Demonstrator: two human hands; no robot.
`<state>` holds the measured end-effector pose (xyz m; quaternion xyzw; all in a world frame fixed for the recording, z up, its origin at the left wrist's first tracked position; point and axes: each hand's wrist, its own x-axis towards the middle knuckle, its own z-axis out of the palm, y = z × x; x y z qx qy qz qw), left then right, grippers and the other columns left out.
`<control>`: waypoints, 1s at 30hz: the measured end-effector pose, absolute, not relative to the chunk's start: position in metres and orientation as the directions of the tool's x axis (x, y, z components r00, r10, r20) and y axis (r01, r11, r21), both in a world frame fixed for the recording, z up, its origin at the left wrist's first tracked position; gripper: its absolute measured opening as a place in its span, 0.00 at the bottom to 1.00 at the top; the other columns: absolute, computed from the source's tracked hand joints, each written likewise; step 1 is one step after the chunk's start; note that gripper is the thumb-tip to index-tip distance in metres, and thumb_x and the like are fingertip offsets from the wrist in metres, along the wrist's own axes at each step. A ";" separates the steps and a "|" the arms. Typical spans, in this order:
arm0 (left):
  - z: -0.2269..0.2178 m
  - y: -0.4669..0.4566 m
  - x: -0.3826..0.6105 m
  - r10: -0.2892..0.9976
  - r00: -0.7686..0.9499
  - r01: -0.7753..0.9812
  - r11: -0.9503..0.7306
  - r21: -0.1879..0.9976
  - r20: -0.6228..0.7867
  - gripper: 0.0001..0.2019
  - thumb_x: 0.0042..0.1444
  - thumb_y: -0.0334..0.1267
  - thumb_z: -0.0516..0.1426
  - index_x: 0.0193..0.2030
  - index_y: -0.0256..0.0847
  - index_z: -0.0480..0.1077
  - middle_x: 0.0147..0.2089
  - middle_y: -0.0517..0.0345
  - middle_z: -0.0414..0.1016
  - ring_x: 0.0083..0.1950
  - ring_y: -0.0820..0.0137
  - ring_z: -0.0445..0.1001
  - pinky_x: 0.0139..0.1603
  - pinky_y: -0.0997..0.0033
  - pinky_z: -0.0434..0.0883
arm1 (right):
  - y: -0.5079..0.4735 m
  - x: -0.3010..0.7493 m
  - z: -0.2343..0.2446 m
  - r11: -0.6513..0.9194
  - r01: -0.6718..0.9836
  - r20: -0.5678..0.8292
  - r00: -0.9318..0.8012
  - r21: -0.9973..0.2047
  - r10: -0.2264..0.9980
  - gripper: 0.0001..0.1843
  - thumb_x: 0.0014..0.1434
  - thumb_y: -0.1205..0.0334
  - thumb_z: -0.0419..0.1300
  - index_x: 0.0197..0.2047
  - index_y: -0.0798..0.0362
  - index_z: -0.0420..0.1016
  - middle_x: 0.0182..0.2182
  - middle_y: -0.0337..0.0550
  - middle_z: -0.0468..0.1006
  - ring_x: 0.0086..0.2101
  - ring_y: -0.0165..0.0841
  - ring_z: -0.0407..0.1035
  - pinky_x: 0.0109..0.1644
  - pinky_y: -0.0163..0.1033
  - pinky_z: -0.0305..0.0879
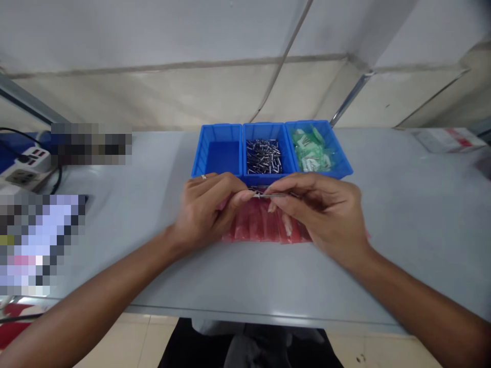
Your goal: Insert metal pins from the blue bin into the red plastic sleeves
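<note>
two bare hands work over a grey counter (115,220), held close together at its middle. the right hand (322,214) pinches a slim metal pin (270,194) between thumb and forefinger, clamped near the pin's far end. the left hand (203,212), a ring (203,177) on one finger, curls in from the other side, its fingertips almost meeting the pin; whether it grips the pin too cannot be told. beneath both hands lies a row of red plastic packets (264,225), partly hidden by the fingers. just beyond them, at the counter's far edge, stands a blue three-compartment bin (270,130). its left compartment (218,156) shows bare blue, the middle one holds a loose heap of metal pins (264,157), and the right one holds green plastic packets (311,150). a white power strip (23,176) with a black cable sits at the far left corner of the counter, and a white and red carton (448,140) lies at the far right corner.
</note>
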<state>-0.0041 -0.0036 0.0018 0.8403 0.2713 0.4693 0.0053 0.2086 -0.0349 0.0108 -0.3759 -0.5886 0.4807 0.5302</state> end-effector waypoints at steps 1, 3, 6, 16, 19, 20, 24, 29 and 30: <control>0.002 -0.004 -0.004 0.461 0.407 0.460 -0.849 0.259 0.788 0.10 0.69 0.33 0.58 0.34 0.37 0.70 0.30 0.60 0.78 0.28 0.77 0.74 0.31 0.72 0.67 | -0.035 0.208 0.011 0.255 -0.065 0.262 -0.167 -0.965 0.950 0.10 0.60 0.68 0.71 0.44 0.46 0.85 0.38 0.37 0.85 0.19 0.22 0.70 0.18 0.31 0.68; 0.002 -0.004 -0.004 0.468 0.394 0.494 -0.834 0.247 0.791 0.10 0.69 0.33 0.59 0.33 0.37 0.70 0.29 0.62 0.77 0.26 0.77 0.73 0.30 0.72 0.66 | -0.036 0.208 0.012 0.244 -0.067 0.252 -0.184 -0.967 0.950 0.11 0.59 0.68 0.72 0.44 0.46 0.85 0.38 0.37 0.85 0.20 0.22 0.71 0.20 0.31 0.70; 0.003 -0.004 -0.004 0.462 0.375 0.510 -0.827 0.238 0.804 0.10 0.69 0.34 0.58 0.33 0.39 0.70 0.27 0.64 0.76 0.25 0.78 0.71 0.29 0.72 0.65 | -0.036 0.206 0.012 0.224 -0.088 0.236 -0.163 -0.971 0.958 0.07 0.61 0.66 0.71 0.43 0.47 0.85 0.32 0.36 0.84 0.19 0.24 0.72 0.21 0.33 0.71; 0.004 -0.001 -0.010 0.411 0.412 0.486 -0.854 0.185 0.813 0.07 0.64 0.33 0.64 0.45 0.41 0.72 0.36 0.62 0.81 0.31 0.76 0.78 0.34 0.75 0.74 | -0.033 0.210 0.010 0.196 -0.181 0.230 -0.190 -0.964 0.954 0.06 0.62 0.64 0.70 0.44 0.48 0.84 0.32 0.37 0.84 0.18 0.27 0.72 0.19 0.37 0.71; 0.004 -0.001 -0.011 0.429 0.420 0.471 -0.856 0.213 0.799 0.04 0.65 0.34 0.63 0.44 0.42 0.72 0.35 0.60 0.81 0.31 0.75 0.78 0.32 0.73 0.73 | -0.035 0.210 0.011 0.192 -0.185 0.228 -0.202 -0.964 0.952 0.07 0.62 0.64 0.70 0.44 0.47 0.83 0.31 0.36 0.84 0.18 0.27 0.71 0.19 0.38 0.71; 0.004 -0.002 -0.011 0.436 0.426 0.466 -0.857 0.220 0.793 0.02 0.66 0.35 0.62 0.44 0.42 0.72 0.35 0.60 0.81 0.31 0.74 0.78 0.32 0.72 0.73 | -0.035 0.209 0.011 0.192 -0.183 0.228 -0.201 -0.964 0.953 0.07 0.62 0.64 0.70 0.44 0.47 0.83 0.30 0.36 0.84 0.18 0.27 0.71 0.19 0.38 0.71; 0.006 -0.005 -0.009 0.451 0.461 0.439 -0.864 0.245 0.764 0.08 0.70 0.35 0.55 0.37 0.41 0.70 0.31 0.59 0.79 0.29 0.75 0.76 0.30 0.70 0.70 | -0.035 0.210 0.009 0.159 -0.199 0.202 -0.221 -0.967 0.954 0.05 0.63 0.62 0.70 0.43 0.47 0.83 0.33 0.38 0.84 0.19 0.26 0.70 0.19 0.36 0.69; 0.008 -0.005 -0.010 0.501 0.410 0.435 -0.842 0.319 0.763 0.16 0.73 0.34 0.49 0.32 0.40 0.69 0.30 0.57 0.77 0.31 0.73 0.77 0.30 0.69 0.68 | -0.026 0.215 0.010 0.116 -0.247 0.162 -0.176 -0.962 0.971 0.07 0.65 0.64 0.67 0.47 0.48 0.83 0.41 0.42 0.85 0.30 0.29 0.77 0.22 0.32 0.69; 0.008 -0.005 -0.010 0.516 0.394 0.442 -0.832 0.336 0.760 0.16 0.73 0.33 0.49 0.32 0.39 0.69 0.30 0.57 0.77 0.32 0.73 0.78 0.31 0.70 0.69 | -0.024 0.217 0.011 0.123 -0.253 0.166 -0.154 -0.959 0.974 0.11 0.66 0.64 0.66 0.51 0.46 0.82 0.46 0.43 0.85 0.35 0.31 0.79 0.22 0.32 0.70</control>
